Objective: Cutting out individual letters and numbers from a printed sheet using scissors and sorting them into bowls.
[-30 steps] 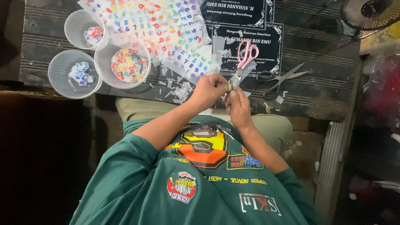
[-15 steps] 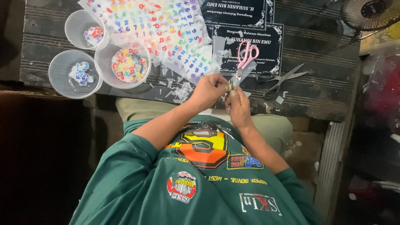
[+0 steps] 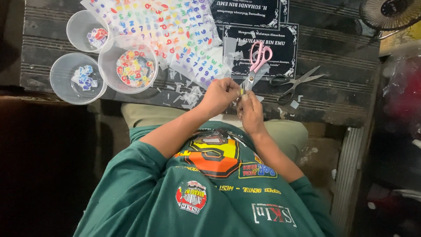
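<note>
Both hands, left (image 3: 221, 94) and right (image 3: 250, 112), pinch a tiny sticker (image 3: 240, 91) just below the pink scissors (image 3: 258, 59); steady fingers should peel it cleanly.

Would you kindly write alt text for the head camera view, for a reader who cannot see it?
Two hands, left hand and right hand, pinch a tiny yellow piece together above a dark table. Around them lie pink scissors, black scissors, sticker sheets and three clear bowls of colourful bits.

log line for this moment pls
left hand: pinches small piece | right hand: pinches it too | pink scissors: on table
</note>
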